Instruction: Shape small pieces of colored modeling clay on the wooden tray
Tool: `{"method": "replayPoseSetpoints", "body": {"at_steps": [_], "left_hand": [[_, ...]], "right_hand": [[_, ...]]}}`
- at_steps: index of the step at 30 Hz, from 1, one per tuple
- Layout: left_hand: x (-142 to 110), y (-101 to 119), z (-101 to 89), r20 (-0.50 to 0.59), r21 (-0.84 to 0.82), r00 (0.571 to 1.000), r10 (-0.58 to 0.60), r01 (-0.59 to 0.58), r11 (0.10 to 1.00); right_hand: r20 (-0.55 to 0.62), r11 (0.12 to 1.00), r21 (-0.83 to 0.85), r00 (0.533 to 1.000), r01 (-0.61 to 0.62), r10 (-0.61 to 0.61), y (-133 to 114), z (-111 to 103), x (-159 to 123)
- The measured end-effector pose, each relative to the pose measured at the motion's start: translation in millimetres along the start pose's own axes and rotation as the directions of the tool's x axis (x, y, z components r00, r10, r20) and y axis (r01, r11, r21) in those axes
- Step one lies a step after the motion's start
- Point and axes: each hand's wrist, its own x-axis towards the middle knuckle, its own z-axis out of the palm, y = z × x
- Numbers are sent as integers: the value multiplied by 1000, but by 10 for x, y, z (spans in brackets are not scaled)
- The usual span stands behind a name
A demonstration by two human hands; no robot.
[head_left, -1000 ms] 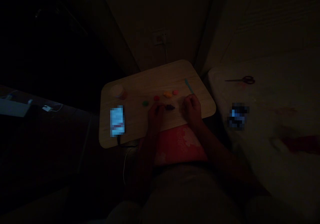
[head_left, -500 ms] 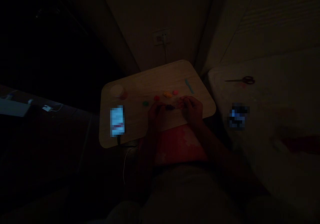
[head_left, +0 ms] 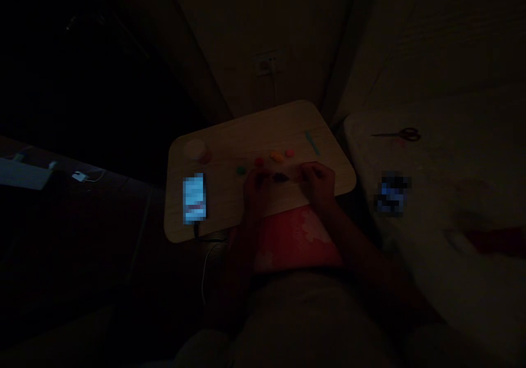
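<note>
The light is very dim, so details are hard to make out. Both hands work low over a small wooden table [head_left: 230,138]. My left hand [head_left: 255,188] is closed, its fingertips pinched near a small dark lump [head_left: 281,177]. My right hand [head_left: 321,183] is closed too, thumb and fingers pressed together to the right of that lump; what either hand pinches cannot be seen. Just beyond the hands lie small soft-looking lumps: green [head_left: 241,170], red [head_left: 258,161], orange [head_left: 276,156] and pink [head_left: 290,153]. A flat blue-green strip [head_left: 313,143] lies farther right.
A lit phone [head_left: 194,199] with a cable lies on the table's left side, below a pale round container [head_left: 195,150]. Scissors [head_left: 398,134] and a blurred-out screen [head_left: 392,194] rest on the pale surface at right. A wall socket [head_left: 269,62] is behind.
The whole view has shifted slightly and grown darker. My right hand's fingers have drawn closer together and dipped a little; my left hand stays almost where it was.
</note>
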Motion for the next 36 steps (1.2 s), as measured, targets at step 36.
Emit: {"method": "replayPoseSetpoints", "body": {"at_steps": [36], "left_hand": [[-23, -21, 54, 262, 446, 943, 205, -306, 841]], "right_hand": [[124, 997, 23, 990, 71, -73, 62, 6, 6]]}}
